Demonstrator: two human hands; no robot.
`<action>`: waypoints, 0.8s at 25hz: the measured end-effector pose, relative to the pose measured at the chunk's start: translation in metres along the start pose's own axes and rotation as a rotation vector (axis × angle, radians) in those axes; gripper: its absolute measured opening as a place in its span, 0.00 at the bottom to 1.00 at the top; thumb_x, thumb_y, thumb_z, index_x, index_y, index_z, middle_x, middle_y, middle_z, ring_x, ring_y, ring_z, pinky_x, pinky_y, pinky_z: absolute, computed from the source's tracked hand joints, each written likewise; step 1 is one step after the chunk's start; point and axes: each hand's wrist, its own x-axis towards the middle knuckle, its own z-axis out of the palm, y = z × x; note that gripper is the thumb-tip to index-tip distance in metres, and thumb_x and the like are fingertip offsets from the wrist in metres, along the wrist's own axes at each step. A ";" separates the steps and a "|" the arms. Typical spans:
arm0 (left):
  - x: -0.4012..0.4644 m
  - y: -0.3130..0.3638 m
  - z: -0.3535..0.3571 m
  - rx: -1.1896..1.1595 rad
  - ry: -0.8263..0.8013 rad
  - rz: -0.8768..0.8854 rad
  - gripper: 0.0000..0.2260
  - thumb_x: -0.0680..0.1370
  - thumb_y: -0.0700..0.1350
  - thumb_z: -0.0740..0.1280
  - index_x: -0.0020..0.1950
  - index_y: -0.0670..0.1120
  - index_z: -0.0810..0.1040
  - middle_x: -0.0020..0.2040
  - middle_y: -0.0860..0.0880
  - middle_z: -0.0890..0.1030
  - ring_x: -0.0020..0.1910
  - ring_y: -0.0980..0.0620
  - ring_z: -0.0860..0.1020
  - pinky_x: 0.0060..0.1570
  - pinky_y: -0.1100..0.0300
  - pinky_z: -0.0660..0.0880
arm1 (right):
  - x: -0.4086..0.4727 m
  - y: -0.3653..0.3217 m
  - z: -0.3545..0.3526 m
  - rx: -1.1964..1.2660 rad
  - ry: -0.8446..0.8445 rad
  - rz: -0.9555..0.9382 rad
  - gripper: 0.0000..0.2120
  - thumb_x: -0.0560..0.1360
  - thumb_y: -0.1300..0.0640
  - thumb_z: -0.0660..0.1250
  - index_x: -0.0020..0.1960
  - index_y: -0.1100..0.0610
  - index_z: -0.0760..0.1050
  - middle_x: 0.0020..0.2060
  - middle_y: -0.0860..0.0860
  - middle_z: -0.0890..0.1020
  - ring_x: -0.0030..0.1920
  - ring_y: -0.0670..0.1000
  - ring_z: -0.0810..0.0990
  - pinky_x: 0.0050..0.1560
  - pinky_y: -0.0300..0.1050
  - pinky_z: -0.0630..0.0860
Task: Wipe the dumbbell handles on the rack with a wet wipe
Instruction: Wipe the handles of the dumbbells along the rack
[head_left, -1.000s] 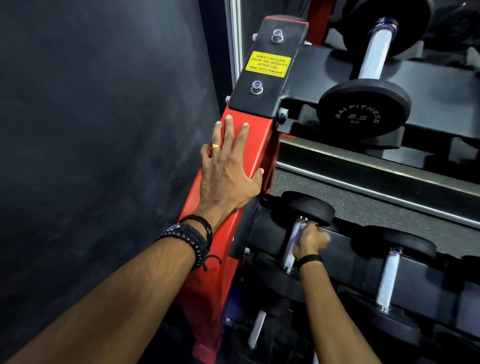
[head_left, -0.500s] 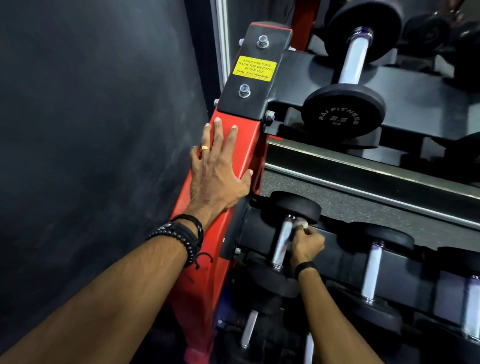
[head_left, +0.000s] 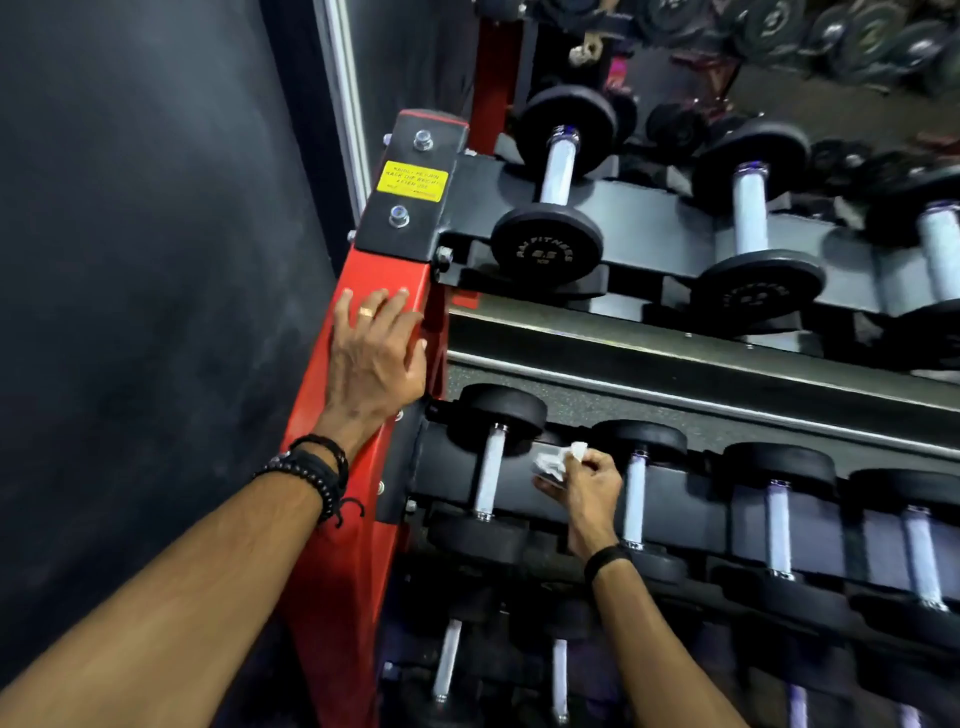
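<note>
The right hand (head_left: 589, 488) holds a crumpled white wet wipe (head_left: 558, 460) pinched in its curled fingers, in the gap between the first dumbbell handle (head_left: 489, 480) and the second dumbbell handle (head_left: 634, 501) on the middle shelf of the rack (head_left: 649, 249). The wipe sits just beside the first handle, near its far end, not plainly touching either one. Both handles are pale, knurled bars lying with their long axis running front to back across the shelf, the far ends raised toward the back rail and the near ends dropping toward the person. Black weight heads cap each end.

The left hand (head_left: 376, 353) lies flat with fingers spread and relaxed on the red upright (head_left: 343, 545) at the rack's left edge, grasping nothing, just below a black bracket bearing a yellow sticker (head_left: 413, 182). Dark bead bracelets (head_left: 311, 467) circle the left wrist; a black band (head_left: 605, 561) circles the right. More dumbbells line the upper shelf and the lower shelf, all pointing the same way.
</note>
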 end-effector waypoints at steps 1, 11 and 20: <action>-0.007 0.008 -0.001 -0.006 0.022 0.062 0.13 0.72 0.45 0.68 0.55 0.43 0.81 0.61 0.43 0.80 0.61 0.41 0.75 0.69 0.37 0.61 | -0.005 -0.008 -0.010 0.009 -0.006 -0.019 0.04 0.80 0.64 0.62 0.48 0.59 0.68 0.39 0.59 0.78 0.36 0.56 0.81 0.33 0.54 0.82; -0.156 0.123 0.069 -0.146 -0.713 -0.016 0.26 0.71 0.56 0.69 0.64 0.42 0.76 0.59 0.42 0.78 0.61 0.40 0.76 0.67 0.34 0.65 | -0.041 -0.056 -0.111 -0.019 0.148 -0.007 0.12 0.77 0.73 0.55 0.43 0.64 0.75 0.38 0.61 0.79 0.33 0.55 0.82 0.32 0.50 0.82; -0.167 0.134 0.101 0.014 -0.852 -0.012 0.22 0.76 0.57 0.65 0.65 0.45 0.76 0.62 0.41 0.75 0.62 0.40 0.74 0.66 0.38 0.65 | -0.037 -0.026 -0.161 -0.059 0.219 0.152 0.07 0.80 0.56 0.63 0.49 0.61 0.73 0.39 0.60 0.79 0.35 0.60 0.81 0.33 0.59 0.81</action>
